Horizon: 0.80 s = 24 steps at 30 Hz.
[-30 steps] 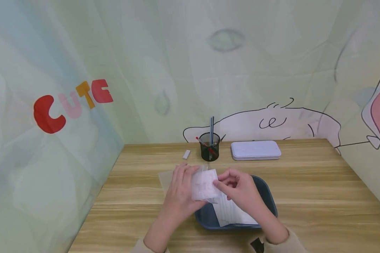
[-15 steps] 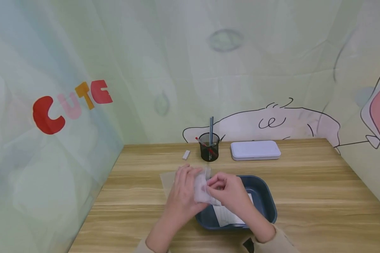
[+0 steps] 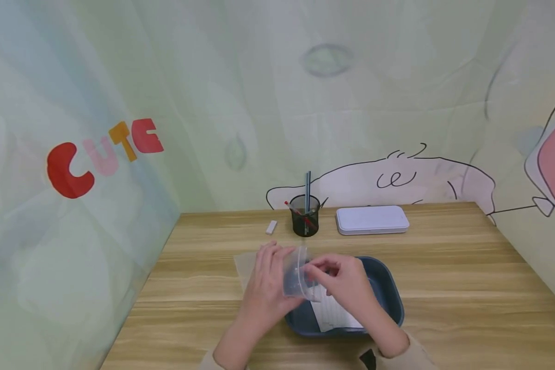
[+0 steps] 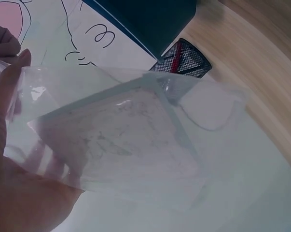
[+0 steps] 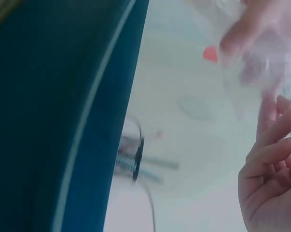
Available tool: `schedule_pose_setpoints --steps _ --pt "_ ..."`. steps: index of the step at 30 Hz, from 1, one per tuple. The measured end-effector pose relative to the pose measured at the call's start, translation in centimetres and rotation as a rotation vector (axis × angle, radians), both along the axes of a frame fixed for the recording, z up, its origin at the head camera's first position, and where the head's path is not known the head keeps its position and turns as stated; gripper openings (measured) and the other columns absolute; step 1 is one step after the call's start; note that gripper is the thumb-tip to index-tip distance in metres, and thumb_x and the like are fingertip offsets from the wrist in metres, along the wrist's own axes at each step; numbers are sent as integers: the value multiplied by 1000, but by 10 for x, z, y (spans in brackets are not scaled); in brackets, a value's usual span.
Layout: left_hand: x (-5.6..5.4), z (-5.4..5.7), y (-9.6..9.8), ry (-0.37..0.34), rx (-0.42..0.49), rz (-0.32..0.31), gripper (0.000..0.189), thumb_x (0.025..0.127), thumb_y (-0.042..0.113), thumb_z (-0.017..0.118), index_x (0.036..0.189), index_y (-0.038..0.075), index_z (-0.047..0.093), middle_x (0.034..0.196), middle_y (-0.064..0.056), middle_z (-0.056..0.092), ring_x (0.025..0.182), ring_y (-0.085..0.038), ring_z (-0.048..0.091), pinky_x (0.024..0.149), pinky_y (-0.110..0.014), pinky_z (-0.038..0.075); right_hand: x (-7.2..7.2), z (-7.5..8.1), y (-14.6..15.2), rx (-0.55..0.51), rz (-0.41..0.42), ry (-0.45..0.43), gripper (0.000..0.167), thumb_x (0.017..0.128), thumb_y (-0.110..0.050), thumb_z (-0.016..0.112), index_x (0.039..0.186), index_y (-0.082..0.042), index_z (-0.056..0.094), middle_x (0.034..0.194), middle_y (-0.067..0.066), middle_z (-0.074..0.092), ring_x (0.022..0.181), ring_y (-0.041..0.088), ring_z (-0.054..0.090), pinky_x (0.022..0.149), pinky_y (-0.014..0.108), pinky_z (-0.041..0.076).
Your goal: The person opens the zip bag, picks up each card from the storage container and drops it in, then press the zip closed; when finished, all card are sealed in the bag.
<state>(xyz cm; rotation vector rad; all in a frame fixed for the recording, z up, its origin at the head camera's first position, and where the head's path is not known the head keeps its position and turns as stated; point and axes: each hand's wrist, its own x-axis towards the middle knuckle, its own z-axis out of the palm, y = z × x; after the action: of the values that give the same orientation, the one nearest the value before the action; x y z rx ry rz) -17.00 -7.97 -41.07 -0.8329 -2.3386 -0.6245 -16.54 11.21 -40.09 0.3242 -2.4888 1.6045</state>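
OK so the clear plastic bag (image 3: 292, 281) is up in the air over the back-left part of the blue tray (image 3: 391, 295), which I'll use as the landmark here. The left hand (image 3: 264, 289) has it, fingers on top and thumb below, curled round the plastic with just a bag's width between them. The right hand (image 3: 341, 280), over the middle of the tray, has thumb and finger tips brought together, pinching the ridged edge.

That ridged edge faces the right hand and runs up and down with a slight tilt. From the left wrist, the bag's long axis goes crosswise, the far end pointing away from the right hand. A pale shape shows through the plastic, can't tell if it's inside or behind.

White papers (image 3: 332, 314) lie in the tray. On the wooden surface (image 3: 189, 293), a black mesh pencil cup (image 3: 304, 222) stands behind the tray, a white pencil case (image 3: 372, 221) lies behind and right, and a small white eraser (image 3: 271, 227) behind and left.
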Motion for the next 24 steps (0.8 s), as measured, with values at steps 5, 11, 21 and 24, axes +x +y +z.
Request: schedule_pose_setpoints --steps 5,11,21,24 --pt "0 1 -3 -26 -6 40 101 50 37 94 130 1 45 126 -15 48 126 -35 39 112 -43 26 -6 -6 28 143 -136 52 19 86 -24 73 102 -16 70 70 -6 63 49 14 53 44 28 47" --pt "-1 1 -5 -37 8 47 101 49 35 94 130 1 44 125 -16 47 126 -36 39 112 -43 27 -10 -23 57 611 -75 -101 24 75 -18 82 96 -13 71 91 2 66 79 20 61 68 40 53" --pt "0 1 -6 -42 3 56 103 48 36 94 131 1 44 127 -15 47 127 -35 38 112 -42 27 -14 -55 64 848 40 -233 66 53 -14 93 112 -8 62 97 15 52 66 22 51 53 39 49" --pt "0 2 -6 -46 5 57 103 48 37 94 131 1 44 127 -15 47 128 -35 37 112 -41 27 -15 -60 64 855 38 -228 69 52 -13 93 113 -6 61 97 15 50 65 22 51 52 38 48"
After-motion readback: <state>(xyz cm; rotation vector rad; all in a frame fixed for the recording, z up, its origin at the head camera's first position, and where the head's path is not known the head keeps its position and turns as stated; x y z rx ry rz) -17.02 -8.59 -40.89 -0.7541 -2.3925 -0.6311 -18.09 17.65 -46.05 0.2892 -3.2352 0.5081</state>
